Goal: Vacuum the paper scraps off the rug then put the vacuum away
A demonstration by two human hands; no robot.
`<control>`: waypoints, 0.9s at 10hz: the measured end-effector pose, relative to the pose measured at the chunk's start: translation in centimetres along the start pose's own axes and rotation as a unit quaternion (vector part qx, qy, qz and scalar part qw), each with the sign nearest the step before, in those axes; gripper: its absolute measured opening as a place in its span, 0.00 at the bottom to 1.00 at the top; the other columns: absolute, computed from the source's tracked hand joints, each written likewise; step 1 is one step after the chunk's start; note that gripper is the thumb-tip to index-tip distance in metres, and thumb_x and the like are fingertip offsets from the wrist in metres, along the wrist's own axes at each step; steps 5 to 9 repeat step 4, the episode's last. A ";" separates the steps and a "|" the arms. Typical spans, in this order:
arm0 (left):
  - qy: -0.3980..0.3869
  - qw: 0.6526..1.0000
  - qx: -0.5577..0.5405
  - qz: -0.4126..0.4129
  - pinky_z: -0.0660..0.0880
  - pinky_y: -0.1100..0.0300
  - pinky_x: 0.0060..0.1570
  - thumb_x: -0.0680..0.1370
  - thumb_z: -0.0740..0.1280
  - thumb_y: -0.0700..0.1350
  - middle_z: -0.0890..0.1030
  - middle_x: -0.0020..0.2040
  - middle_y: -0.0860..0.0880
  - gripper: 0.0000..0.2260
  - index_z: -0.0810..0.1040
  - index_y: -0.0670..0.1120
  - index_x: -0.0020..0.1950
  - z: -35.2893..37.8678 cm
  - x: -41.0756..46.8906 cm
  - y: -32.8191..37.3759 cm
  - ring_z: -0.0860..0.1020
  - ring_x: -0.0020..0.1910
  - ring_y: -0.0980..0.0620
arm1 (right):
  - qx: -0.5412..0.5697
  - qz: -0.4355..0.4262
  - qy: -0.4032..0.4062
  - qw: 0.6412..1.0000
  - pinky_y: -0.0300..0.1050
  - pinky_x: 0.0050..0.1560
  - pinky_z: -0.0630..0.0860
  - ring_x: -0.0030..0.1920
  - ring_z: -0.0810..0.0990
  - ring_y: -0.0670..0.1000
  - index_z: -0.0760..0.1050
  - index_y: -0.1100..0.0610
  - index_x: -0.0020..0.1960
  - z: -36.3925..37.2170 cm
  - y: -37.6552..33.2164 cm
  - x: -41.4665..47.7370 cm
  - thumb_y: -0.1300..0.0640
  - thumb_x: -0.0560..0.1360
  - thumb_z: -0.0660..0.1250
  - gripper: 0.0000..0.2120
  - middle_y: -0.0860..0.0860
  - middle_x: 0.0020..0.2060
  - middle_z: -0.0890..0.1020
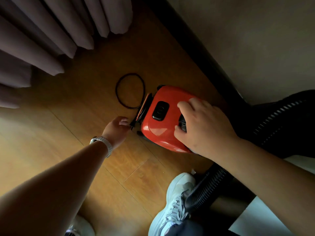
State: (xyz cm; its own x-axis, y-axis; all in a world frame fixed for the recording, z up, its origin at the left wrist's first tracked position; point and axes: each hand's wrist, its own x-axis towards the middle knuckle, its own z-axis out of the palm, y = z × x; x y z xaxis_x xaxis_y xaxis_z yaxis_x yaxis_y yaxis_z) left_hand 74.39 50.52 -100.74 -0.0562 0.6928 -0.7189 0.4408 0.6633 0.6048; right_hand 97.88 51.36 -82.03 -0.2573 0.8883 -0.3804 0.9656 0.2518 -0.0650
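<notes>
Since I see no rug and no paper bits here, I think the sucking-up part is done and I am on the putting-away part. Far left, the grey curtains (51, 40) hang down to the wood floor (59, 125). Next comes my left hand (117, 129). Its fingers are curled, and they pinch the end of the black cord (129, 91) right at the back of the vacuum (163, 120). A loop of that cord lies out on the floor just past my fingers, so I think it has not all gone back in yet. The red vacuum sits on the floor near the wall. My right hand (202, 126) is on top of it, with the fingers laid over the red shell and the thumb hooked into the dark dip by the handle, holding it. To the right, the black hose (276, 120) trails away. What is left, I think, is to tuck in the cord, tidy the hose and leave the vacuum in its spot.
</notes>
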 end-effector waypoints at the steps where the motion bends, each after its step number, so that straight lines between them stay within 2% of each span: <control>1: -0.011 0.999 0.032 0.027 0.70 0.60 0.59 0.77 0.67 0.37 0.78 0.58 0.47 0.16 0.75 0.43 0.64 -1.9 -2.3 2.2 0.76 0.58 0.53 | 0.034 -0.006 -0.009 0.999 0.52 0.57 0.72 0.59 0.75 0.56 0.71 0.55 0.66 -1.3 -0.4 0.6 0.45 0.75 0.65 0.22 0.53 0.60 0.76; 2: -0.041 0.993 0.088 0.070 0.70 0.57 0.62 0.78 0.68 0.43 0.77 0.60 0.52 0.16 0.75 0.49 0.66 -4.4 -6.0 5.3 0.74 0.60 0.56 | 0.059 -0.017 -0.005 0.998 0.52 0.58 0.71 0.58 0.76 0.56 0.74 0.56 0.63 -3.2 -0.8 0.4 0.46 0.74 0.66 0.21 0.53 0.59 0.77; 3: -0.052 0.989 0.099 0.097 0.72 0.52 0.63 0.77 0.69 0.45 0.77 0.63 0.53 0.17 0.75 0.52 0.65 -7.2 -9.9 9.3 0.74 0.63 0.56 | 0.063 -0.011 -0.004 0.998 0.55 0.61 0.71 0.57 0.77 0.58 0.76 0.57 0.60 -5.4 -0.7 -0.9 0.46 0.72 0.67 0.21 0.54 0.57 0.78; 4: -0.056 0.985 0.119 0.114 0.69 0.54 0.65 0.77 0.69 0.45 0.77 0.64 0.51 0.17 0.74 0.51 0.66 -9.2 -13.8 13.5 0.74 0.64 0.55 | 0.077 0.005 -0.006 0.997 0.56 0.63 0.71 0.56 0.78 0.58 0.77 0.56 0.58 -8.2 -0.1 -3.1 0.47 0.70 0.70 0.20 0.54 0.57 0.79; 9: -0.056 0.985 0.119 0.114 0.69 0.54 0.65 0.77 0.69 0.45 0.77 0.64 0.51 0.17 0.74 0.51 0.66 -9.2 -13.8 13.5 0.74 0.64 0.55 | 0.077 0.005 -0.006 0.997 0.56 0.63 0.71 0.56 0.78 0.58 0.77 0.56 0.58 -8.2 -0.1 -3.1 0.47 0.70 0.70 0.20 0.54 0.57 0.79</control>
